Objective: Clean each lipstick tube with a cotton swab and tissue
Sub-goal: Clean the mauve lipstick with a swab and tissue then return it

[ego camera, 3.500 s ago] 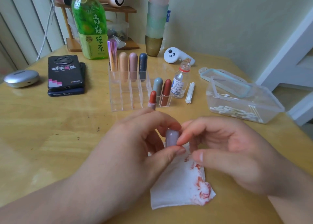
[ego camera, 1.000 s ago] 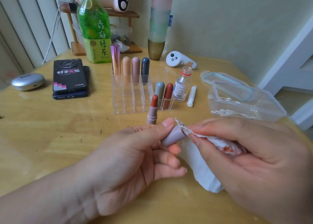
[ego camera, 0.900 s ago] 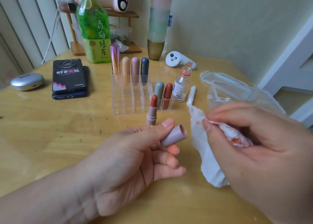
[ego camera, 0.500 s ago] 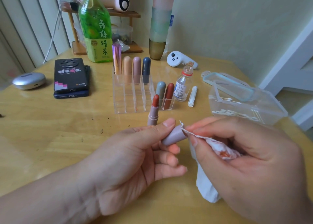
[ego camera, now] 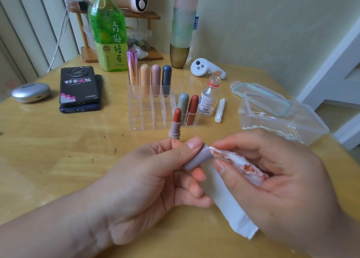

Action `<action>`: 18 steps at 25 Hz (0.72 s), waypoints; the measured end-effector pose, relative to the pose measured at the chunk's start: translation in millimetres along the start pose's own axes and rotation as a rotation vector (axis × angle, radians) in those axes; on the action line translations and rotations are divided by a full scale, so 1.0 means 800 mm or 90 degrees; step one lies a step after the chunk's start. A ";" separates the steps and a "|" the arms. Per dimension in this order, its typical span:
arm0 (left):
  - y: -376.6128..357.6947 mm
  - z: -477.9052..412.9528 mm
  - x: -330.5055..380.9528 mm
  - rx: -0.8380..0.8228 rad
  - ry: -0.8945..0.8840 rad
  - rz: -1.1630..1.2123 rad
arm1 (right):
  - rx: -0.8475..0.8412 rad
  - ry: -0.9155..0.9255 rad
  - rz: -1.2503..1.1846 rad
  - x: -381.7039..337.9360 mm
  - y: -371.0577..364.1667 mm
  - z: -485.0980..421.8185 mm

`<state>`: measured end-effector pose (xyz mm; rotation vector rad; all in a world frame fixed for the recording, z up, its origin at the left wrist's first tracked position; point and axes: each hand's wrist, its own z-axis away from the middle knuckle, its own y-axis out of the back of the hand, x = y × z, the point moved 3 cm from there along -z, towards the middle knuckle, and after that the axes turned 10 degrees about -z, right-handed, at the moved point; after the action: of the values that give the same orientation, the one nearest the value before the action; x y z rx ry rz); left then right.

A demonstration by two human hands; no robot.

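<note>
Two phones (ego camera: 79,90) lie stacked left of the rack (ego camera: 148,111), which stands mid-bench (ego camera: 48,140) holding six capped lipsticks (ego camera: 155,80). Just in front of the rack an uncapped lipstick (ego camera: 176,125) stands upright on the bench, red bullet showing. Further in front of the rack, the left hand (ego camera: 155,179) grips the mauve cap (ego camera: 197,158): thumb on top, fingers (ego camera: 191,191) curled beneath, open end turned rightward. The right hand (ego camera: 282,179) pinches a red-stained tissue (ego camera: 229,205) between thumb and forefinger, a twisted corner pressed to the cap's mouth; whether it reaches inside I cannot tell. The rest of the tissue hangs down to the bench. Right of the rack sit a small bottle (ego camera: 209,98) and a clear box (ego camera: 276,125) of swabs (ego camera: 253,127).

The step in hand looks like wiping lipstick off the cap's rim. Next, I judge, the corner wants turning round that rim until it comes away clean, then the cap goes back on the lipstick in front of the rack.
</note>
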<state>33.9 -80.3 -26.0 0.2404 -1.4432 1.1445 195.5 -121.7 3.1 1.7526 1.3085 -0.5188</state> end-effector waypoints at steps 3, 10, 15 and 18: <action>-0.002 0.001 0.000 0.021 -0.066 -0.031 | -0.031 -0.028 -0.113 -0.009 -0.007 -0.001; 0.002 0.010 -0.001 0.170 -0.297 -0.163 | 0.021 -0.241 -0.420 -0.021 -0.012 -0.007; 0.008 0.004 0.005 0.065 -0.178 -0.178 | 0.076 -0.187 -0.261 -0.019 -0.012 -0.002; 0.006 0.008 0.010 -0.079 0.032 -0.248 | 0.102 -0.105 -0.183 -0.019 -0.011 0.002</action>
<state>24.1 -79.1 -20.0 0.3839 -1.3447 0.7372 181.9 -130.5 10.1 1.6166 1.4402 -0.9326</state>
